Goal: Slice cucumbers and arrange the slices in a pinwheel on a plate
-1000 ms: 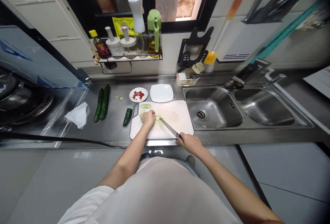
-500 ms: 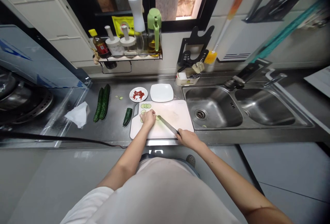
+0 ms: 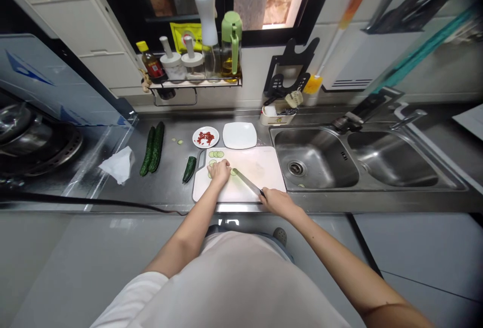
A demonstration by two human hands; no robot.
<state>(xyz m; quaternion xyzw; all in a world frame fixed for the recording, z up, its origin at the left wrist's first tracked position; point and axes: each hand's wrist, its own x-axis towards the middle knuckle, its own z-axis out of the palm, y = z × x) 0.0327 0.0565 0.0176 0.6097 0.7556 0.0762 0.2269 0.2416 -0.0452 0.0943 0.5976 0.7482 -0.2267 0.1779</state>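
My right hand (image 3: 278,202) is closed around the handle of a knife (image 3: 247,182), whose blade slants up and left across the white cutting board (image 3: 260,161). Beside the knife's tip lies a pale green cucumber slice (image 3: 233,172). My left hand (image 3: 220,171) rests over the board's left half with its fingers bent together; whatever is under or between them is hidden. Several cucumber slices (image 3: 216,154) lie in a row above it, with more partly covered at its fingertips. Off the board's left edge lies a cut piece of cucumber (image 3: 189,169).
Two whole cucumbers (image 3: 152,148) lie farther left, near a crumpled white tissue (image 3: 118,164). Behind the board stand a small plate (image 3: 195,139) of chopped red pieces and a white square plate (image 3: 239,135). A double sink (image 3: 317,189) adjoins on the right; a seasoning rack (image 3: 196,85) hangs above.
The whole view has shifted slightly, so everything sits a little farther right. Both hands and the knife keep nearly the same places on the board.
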